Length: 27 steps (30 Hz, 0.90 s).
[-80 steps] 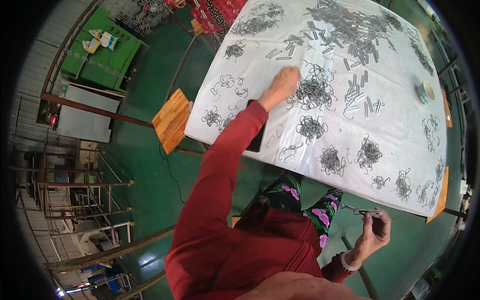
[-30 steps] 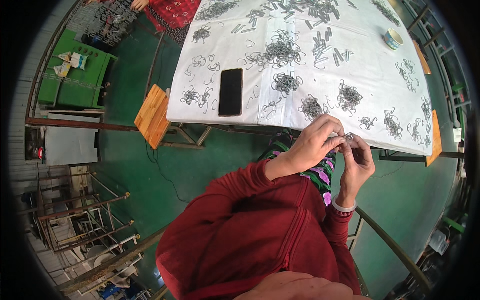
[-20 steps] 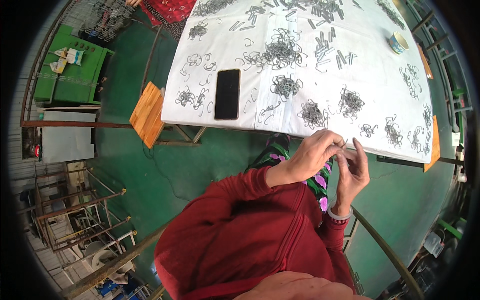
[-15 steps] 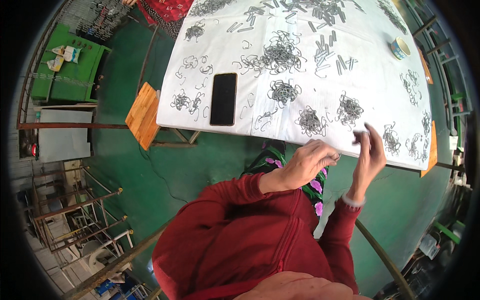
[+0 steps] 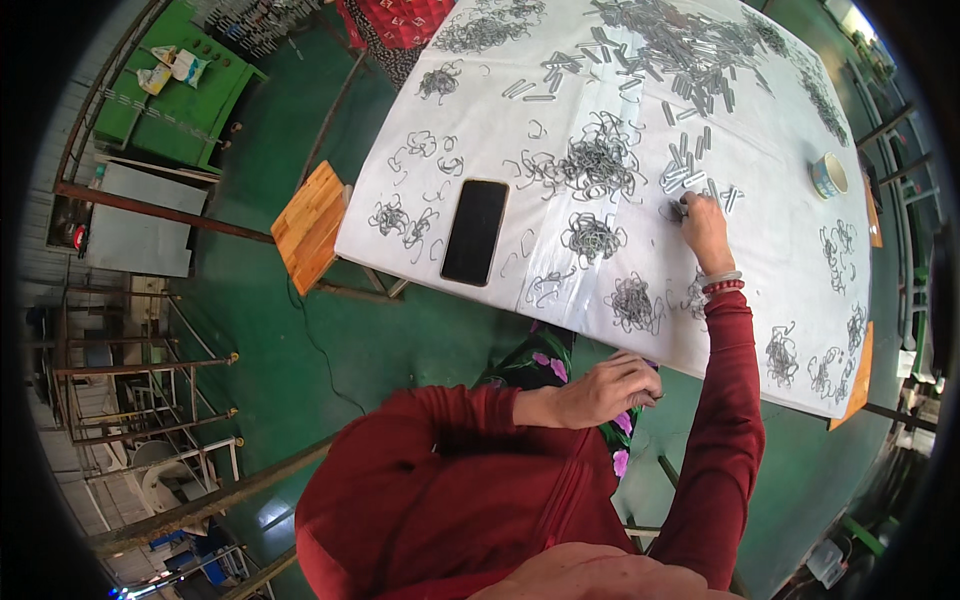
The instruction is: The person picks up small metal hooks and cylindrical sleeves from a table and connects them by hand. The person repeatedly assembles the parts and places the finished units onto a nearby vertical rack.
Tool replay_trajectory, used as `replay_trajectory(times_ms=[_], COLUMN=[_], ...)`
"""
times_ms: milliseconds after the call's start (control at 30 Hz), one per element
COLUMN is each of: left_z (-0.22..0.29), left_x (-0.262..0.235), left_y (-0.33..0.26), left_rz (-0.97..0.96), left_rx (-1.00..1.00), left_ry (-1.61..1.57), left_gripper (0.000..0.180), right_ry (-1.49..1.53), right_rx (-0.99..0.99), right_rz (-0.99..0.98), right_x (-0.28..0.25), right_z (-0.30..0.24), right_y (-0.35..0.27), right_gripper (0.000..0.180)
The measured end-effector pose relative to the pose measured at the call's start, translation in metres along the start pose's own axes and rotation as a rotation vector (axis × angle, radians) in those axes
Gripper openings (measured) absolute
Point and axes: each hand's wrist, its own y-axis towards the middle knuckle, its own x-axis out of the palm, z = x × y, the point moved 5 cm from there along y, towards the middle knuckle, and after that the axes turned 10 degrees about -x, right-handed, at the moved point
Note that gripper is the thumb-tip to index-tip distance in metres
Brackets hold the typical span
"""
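My right hand is stretched out over the white-covered table. Its bent fingertips are drawn together at the near end of a small group of grey metal strips, and what lies between them is hard to make out. My left hand hangs in front of the table edge, thumb and fingers pinched together. Something small and dark shows at its fingertips, too small to name. Close to my right forearm lie tangled piles of bent wire hooks, one of them partly covered by the wrist.
A black phone lies on the table's left part. More wire hooks and a large heap of metal strips spread farther back. A small cup stands at the right. Wooden stools flank the table, and a person in red is at the far left.
My right hand has moved from beside the left hand, up and away over the table to the metal strips. My left hand has sunk slightly. The whole view has shifted.
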Motion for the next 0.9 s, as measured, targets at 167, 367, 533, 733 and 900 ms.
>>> replay_trajectory(times_ms=[167,367,533,733,900], left_z=[0.007,0.014,0.032,0.032,0.021], left_x=[-0.001,0.003,0.008,0.009,0.011], left_y=[-0.003,0.004,0.01,0.013,0.015], left_rz=[0.043,0.094,0.097,0.102,0.034], left_rx=[0.076,0.074,0.121,0.093,0.06], left_ry=[0.029,0.036,0.054,0.048,0.069], left_gripper=[0.02,0.022,0.021,0.021,0.019], right_ry=[0.9,1.118,1.172,1.101,1.197], right_rx=[0.415,0.598,0.522,0.605,0.547], right_rz=[0.183,0.49,0.644,0.656,0.713], right_x=[-0.078,-0.164,-0.18,-0.181,-0.176], right_z=[-0.04,-0.12,-0.147,-0.145,-0.145], right_y=[-0.047,-0.147,-0.181,-0.186,-0.189], right_gripper=[0.012,0.012,0.014,0.015,0.015])
